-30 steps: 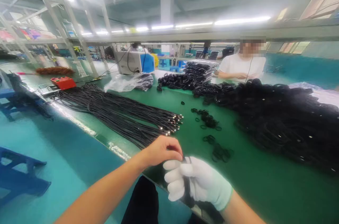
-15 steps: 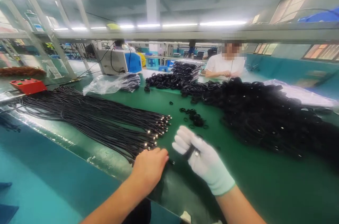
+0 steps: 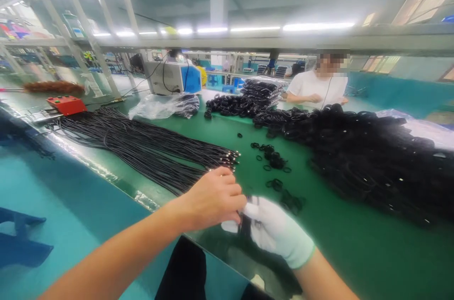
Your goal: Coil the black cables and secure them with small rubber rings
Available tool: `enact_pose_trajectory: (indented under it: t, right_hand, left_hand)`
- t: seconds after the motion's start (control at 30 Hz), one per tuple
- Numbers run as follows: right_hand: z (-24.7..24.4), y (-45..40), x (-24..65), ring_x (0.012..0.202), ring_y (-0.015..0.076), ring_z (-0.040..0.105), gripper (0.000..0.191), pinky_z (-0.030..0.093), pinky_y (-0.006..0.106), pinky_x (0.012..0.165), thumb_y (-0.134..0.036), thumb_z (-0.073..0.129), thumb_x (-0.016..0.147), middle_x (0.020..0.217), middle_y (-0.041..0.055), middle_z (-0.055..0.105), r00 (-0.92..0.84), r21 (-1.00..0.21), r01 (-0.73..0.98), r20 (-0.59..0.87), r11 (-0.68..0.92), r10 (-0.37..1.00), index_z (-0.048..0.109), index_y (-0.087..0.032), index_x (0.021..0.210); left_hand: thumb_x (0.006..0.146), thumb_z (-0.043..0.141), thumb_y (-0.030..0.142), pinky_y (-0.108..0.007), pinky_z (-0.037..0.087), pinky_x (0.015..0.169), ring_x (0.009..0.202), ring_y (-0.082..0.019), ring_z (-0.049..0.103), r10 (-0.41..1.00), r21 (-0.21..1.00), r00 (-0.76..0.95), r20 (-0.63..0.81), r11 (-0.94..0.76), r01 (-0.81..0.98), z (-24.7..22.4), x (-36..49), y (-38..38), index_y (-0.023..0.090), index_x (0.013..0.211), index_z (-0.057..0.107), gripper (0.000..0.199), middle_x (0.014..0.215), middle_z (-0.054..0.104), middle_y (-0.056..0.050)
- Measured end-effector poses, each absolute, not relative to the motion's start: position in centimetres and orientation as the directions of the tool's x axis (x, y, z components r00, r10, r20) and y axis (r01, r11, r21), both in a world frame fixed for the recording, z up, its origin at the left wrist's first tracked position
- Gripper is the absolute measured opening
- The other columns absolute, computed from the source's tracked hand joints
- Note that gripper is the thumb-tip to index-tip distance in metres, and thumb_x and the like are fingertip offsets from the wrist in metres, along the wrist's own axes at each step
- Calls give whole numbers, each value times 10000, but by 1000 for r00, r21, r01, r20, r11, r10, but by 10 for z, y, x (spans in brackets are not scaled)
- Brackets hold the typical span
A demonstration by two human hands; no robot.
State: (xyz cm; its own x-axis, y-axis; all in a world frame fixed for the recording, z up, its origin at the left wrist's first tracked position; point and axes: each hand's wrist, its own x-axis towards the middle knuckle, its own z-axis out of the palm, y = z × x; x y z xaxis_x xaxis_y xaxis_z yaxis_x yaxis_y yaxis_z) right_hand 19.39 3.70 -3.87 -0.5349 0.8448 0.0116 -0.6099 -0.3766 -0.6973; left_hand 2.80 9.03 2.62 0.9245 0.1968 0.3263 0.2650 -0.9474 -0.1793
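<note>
My right hand (image 3: pixel 278 231), in a white glove, is closed around a small coiled black cable (image 3: pixel 245 225) near the table's front edge. My bare left hand (image 3: pixel 216 198) meets it there, its fingers pinched at the coil's upper side; the fingertips are partly hidden. Just behind my left hand lie long straight black cables (image 3: pixel 152 144), side by side, with shiny metal plugs at their near right ends. Small black rings (image 3: pixel 275 158) are scattered on the green table beyond my right hand.
A large heap of coiled black cables (image 3: pixel 369 163) covers the table's right side. A red control box (image 3: pixel 66 105), a clear plastic bag (image 3: pixel 152 106) and a grey-blue machine (image 3: pixel 173 78) stand farther left. Across the table sits a person in white (image 3: pixel 308 85).
My left hand has moved from the straight cables' ends rightward to the coil in my right hand. The view has swung left, and more black rings show beside my right hand.
</note>
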Motion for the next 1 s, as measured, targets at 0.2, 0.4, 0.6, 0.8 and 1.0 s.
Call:
enact_pose_trajectory:
  t: [0.2,0.4,0.6,0.8,1.0]
  right_hand:
    - [-43,33,191,808,168,593,340,452,385,812,-205,680,760,865,80,582,-696,-614,-558,-20,-558,718,582,-56,1049]
    - [-54,34,195,740,215,643,329,472,472,771,-235,688,735,811,112,641,-742,-579,-512,-74,-635,666,589,-33,976]
    - [-48,28,195,739,196,633,371,459,462,809,-329,749,684,745,42,630,-771,-552,-505,-58,-664,635,546,-106,900]
    - [-43,25,192,916,283,655,371,489,422,781,-356,701,726,794,115,710,-703,-655,-506,-65,-562,708,609,-84,961]
    - [-29,23,185,814,276,683,306,487,438,786,-325,614,787,702,144,716,-667,-799,-436,-22,-414,745,661,-54,920]
  left_hand:
    - [851,568,349,-336,305,988,782,-132,545,191,-15,930,313,-978,206,23,32,104,198,772,612,176,765,641,23]
    - [819,576,186,-235,402,665,744,-129,545,312,135,942,123,-946,295,40,37,97,172,646,613,178,772,617,0]
    - [746,645,287,-172,358,473,535,-78,479,557,848,822,-118,-375,375,23,31,105,154,757,599,141,621,551,48]
    - [771,566,225,-184,357,508,568,-77,454,764,960,646,4,-183,211,-6,28,78,139,753,562,88,660,539,38]
    - [849,481,221,-231,430,648,710,-118,534,855,951,498,146,-260,169,-15,25,55,159,887,586,128,772,599,10]
